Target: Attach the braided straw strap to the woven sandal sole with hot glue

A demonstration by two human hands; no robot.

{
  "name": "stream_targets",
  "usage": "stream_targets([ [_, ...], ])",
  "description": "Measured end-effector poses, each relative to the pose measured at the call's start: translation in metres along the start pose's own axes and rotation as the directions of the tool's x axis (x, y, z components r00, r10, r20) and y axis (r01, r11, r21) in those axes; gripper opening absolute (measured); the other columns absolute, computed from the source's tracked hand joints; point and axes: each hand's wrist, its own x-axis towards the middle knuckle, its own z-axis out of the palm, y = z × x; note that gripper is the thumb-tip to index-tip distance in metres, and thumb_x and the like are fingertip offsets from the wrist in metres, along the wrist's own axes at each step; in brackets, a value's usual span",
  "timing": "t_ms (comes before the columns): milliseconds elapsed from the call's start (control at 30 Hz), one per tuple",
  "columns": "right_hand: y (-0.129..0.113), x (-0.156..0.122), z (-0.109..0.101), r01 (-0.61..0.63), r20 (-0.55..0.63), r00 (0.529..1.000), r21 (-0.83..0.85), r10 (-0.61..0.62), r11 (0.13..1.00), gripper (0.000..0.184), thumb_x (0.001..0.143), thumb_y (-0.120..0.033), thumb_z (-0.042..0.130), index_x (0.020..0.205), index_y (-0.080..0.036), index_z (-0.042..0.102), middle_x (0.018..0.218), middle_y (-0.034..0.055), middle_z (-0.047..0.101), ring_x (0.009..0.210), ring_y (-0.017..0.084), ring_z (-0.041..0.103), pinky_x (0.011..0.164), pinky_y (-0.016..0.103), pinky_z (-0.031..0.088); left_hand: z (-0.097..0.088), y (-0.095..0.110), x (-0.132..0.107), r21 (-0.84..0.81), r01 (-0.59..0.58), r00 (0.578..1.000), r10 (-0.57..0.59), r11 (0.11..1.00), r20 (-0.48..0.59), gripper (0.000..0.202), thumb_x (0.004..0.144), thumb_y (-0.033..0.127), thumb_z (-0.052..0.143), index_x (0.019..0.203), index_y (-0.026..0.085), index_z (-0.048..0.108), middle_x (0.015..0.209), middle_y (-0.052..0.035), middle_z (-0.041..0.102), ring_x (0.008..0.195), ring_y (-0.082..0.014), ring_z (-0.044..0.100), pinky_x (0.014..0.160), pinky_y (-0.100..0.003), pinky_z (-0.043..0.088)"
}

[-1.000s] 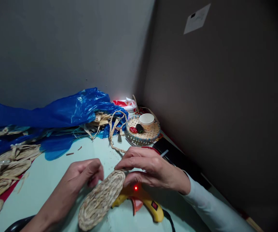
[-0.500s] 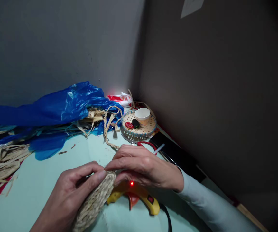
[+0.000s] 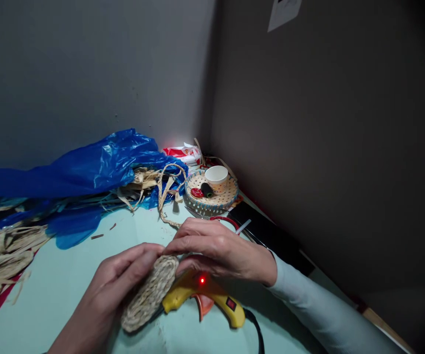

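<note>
Lying at the far left are several coiled, braided fibre pieces [image 3: 8, 255], too overlapped to count, beside one glossy, crumpled blue plastic bag [image 3: 87, 160]. Near the middle, the left hand [image 3: 114, 280] grips one edge of a single coarse, oval braided pad [image 3: 151, 295], and the right hand [image 3: 220, 248] pinches its upper end. Rightward lies one smooth, curved yellow glue gun [image 3: 216, 296]; beyond, one round woven tray [image 3: 218, 200] holds one white cup [image 3: 218, 183], one black spool [image 3: 207, 190] and one red disc [image 3: 197, 192].
</note>
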Motion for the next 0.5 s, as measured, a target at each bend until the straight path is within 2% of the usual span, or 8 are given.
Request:
stream_targets([
  [100,-0.003,0.002,0.002,0.001,0.011,1.000,-0.009,-0.001,1.000,0.029,0.100,-0.025,0.064,0.120,-0.004,0.069,0.100,0.0134,0.069,0.090,0.021,0.060,0.079,0.032,0.052,-0.005,-0.004,0.008,0.249,-0.113,0.994,0.108,0.962,0.035,0.035,0.078,0.060,0.074,0.077,0.025,0.075,0.071,0.0017,0.069,0.070,-0.0180,0.060,0.062,-0.023,0.048],
  [167,-0.005,0.003,0.003,-0.002,0.015,1.000,-0.006,0.002,1.000,0.030,0.100,-0.026,0.064,0.119,-0.003,0.069,0.098,0.0125,0.068,0.089,0.021,0.059,0.079,0.031,0.052,-0.007,-0.009,0.012,0.307,-0.139,0.990,0.142,0.941,0.013,0.040,0.077,0.063,0.073,0.069,0.024,0.072,0.066,0.0017,0.066,0.065,-0.0168,0.056,0.058,-0.024,0.045],
  [233,-0.005,0.003,0.005,-0.001,0.015,1.000,0.000,0.001,1.000,0.032,0.100,-0.027,0.064,0.120,-0.003,0.069,0.098,0.0123,0.068,0.089,0.021,0.059,0.080,0.031,0.052,-0.007,-0.012,0.011,0.290,-0.128,0.989,0.142,0.948,-0.029,0.043,0.075,0.065,0.073,0.066,0.023,0.069,0.062,0.0023,0.062,0.061,-0.0154,0.052,0.055,-0.023,0.042],
  [367,-0.002,0.003,0.006,0.007,0.010,1.000,0.016,-0.007,1.000,0.035,0.099,-0.026,0.066,0.121,0.001,0.069,0.097,0.0133,0.068,0.089,0.020,0.060,0.080,0.031,0.052,0.002,-0.011,0.002,0.095,-0.030,0.997,0.036,0.995,-0.061,0.040,0.073,0.056,0.081,0.064,0.021,0.064,0.060,0.0047,0.057,0.059,-0.0124,0.047,0.053,-0.021,0.040],
  [433,-0.001,0.003,0.005,0.012,0.004,1.000,0.027,-0.012,1.000,0.036,0.099,-0.026,0.066,0.122,0.002,0.069,0.098,0.0147,0.069,0.090,0.021,0.061,0.080,0.031,0.053,0.005,-0.008,-0.002,-0.105,0.036,0.999,-0.038,0.994,-0.015,0.031,0.076,0.052,0.080,0.073,0.023,0.069,0.069,0.0036,0.063,0.065,-0.0146,0.053,0.058,-0.022,0.046],
  [500,0.000,0.002,0.004,0.015,-0.011,1.000,0.034,-0.015,0.999,0.036,0.099,-0.026,0.066,0.123,0.001,0.069,0.101,0.0161,0.071,0.091,0.021,0.062,0.080,0.032,0.053,0.006,-0.003,-0.004,-0.309,0.093,0.995,-0.078,0.947,0.060,0.030,0.082,0.055,0.072,0.091,0.027,0.074,0.087,0.0001,0.071,0.078,-0.0200,0.063,0.070,-0.028,0.054],
])
